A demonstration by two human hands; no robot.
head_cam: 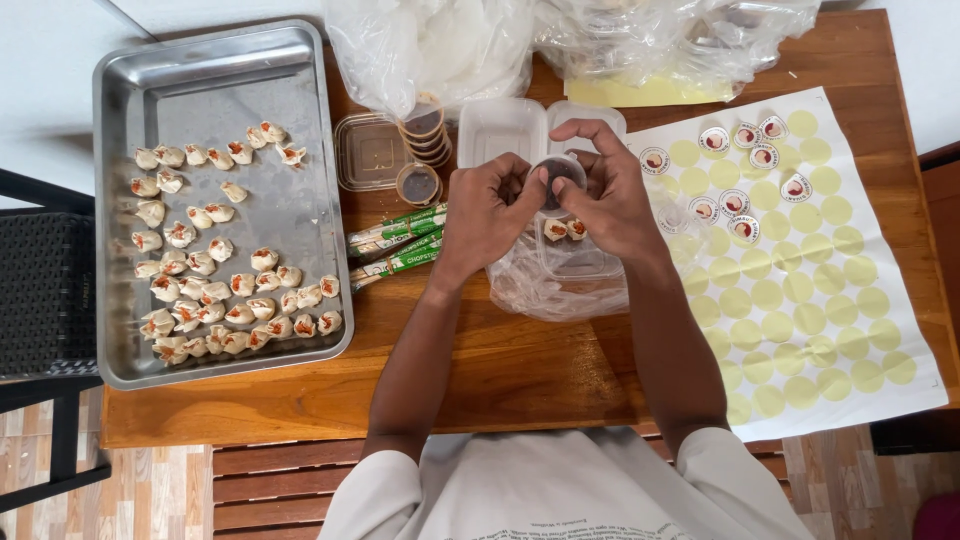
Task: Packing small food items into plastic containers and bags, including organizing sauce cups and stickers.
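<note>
Wooden surface [520,375] here, pretty crowded. Both hands meet over the middle: left hand [487,212] and right hand [607,195] are pinched together on a small round sauce cup [558,175] with dark sauce, holding it just above a clear plastic container [570,255] with a couple of dumplings in it. Off to the left sits a metal tray [200,80] full of dumplings [230,290], and wrapped chopsticks [400,240] lie right beside the left hand. More filled sauce cups [420,170] are stacked nearby. On the right, a sticker sheet [800,300] with yellow circles, plus plastic bags [430,50] at the top.
</note>
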